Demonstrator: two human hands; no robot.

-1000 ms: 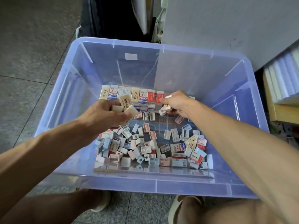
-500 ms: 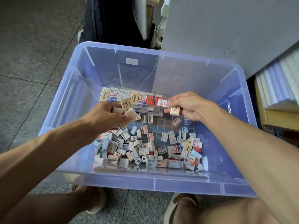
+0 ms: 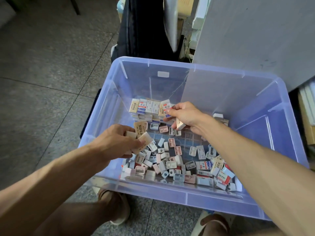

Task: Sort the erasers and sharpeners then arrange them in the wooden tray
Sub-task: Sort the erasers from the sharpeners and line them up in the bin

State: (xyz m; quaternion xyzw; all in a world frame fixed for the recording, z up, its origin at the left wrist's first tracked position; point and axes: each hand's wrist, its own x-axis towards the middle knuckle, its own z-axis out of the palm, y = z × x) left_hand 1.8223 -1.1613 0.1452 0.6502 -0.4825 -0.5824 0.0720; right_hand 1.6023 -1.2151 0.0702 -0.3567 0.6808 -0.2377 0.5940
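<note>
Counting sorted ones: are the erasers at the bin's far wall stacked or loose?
Stacked: the erasers form a neat row, layered.

Both hands, left hand [image 3: 117, 142] and right hand [image 3: 185, 116], grip erasers [image 3: 140, 127] over the bin [image 3: 279, 133].

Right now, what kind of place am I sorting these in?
Likely a storeroom or stockroom floor: the clear plastic bin sits on grey stone floor tiles, with stacked boxes on shelving at the right edge.
</note>
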